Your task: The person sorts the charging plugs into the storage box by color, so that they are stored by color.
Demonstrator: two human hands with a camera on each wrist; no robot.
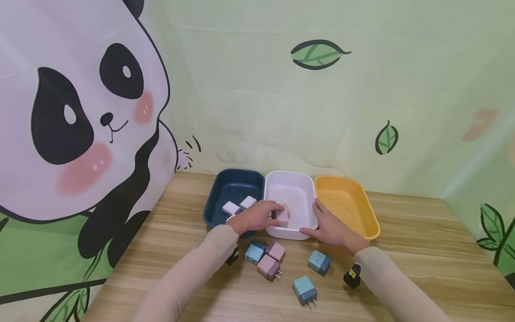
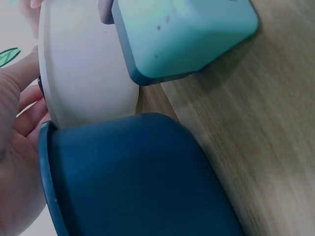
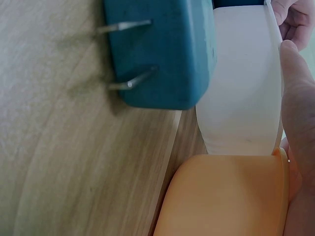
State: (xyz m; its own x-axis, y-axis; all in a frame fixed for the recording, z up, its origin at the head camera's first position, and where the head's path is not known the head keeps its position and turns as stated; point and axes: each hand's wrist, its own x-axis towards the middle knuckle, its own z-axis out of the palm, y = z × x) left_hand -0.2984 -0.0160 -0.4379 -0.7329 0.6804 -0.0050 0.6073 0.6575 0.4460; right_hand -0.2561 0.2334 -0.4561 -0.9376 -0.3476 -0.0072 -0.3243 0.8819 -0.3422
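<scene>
Lower centre: our left hand [image 1: 259, 217] pinches a pink plug [image 1: 282, 217] in the white tray [image 1: 287, 234] | our right hand [image 1: 331, 227], thumb apart, touches its rim | white plugs [image 1: 231, 208] already in blue tray [image 1: 233, 190], five coloured plugs [image 1: 268, 267] left, bottom centre

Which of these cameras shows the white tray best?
The head view: it looks down into the white tray, showing its inside and most of its rim. The left wrist view shows mainly its outer side, partly behind a blue charger; the right wrist view does too, partly behind another charger. Neither shows its inside.
</scene>
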